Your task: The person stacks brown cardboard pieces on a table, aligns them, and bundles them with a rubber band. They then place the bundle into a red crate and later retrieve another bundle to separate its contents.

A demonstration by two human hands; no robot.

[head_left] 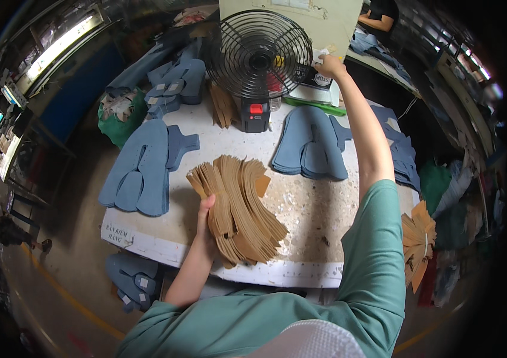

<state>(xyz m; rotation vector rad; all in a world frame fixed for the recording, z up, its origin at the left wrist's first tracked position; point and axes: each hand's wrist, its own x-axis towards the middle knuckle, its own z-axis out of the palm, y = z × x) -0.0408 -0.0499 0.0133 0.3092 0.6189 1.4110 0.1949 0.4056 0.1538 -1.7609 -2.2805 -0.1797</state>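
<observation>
My left hand [207,218] is wrapped round the left side of a thick bundle of brown strips [238,209], fanned out and curved, above the near part of the table. My right arm stretches far forward past the fan. At its end my right hand [331,65] is closed beside a small white piece [320,56], above a black box [320,80]; what its fingers hold is too small to make out. Stacks of blue-grey shoe-upper pieces [155,158] lie left of the bundle, and a similar stack [301,140] lies to its right.
A black caged fan [256,113] stands at the table's far side, brown strips [222,107] beside it. A green tray [310,104] sits under the box. More blue-grey pieces [399,149] lie at the right edge. Beyond are a green sack [123,116] and another person's arm [378,22].
</observation>
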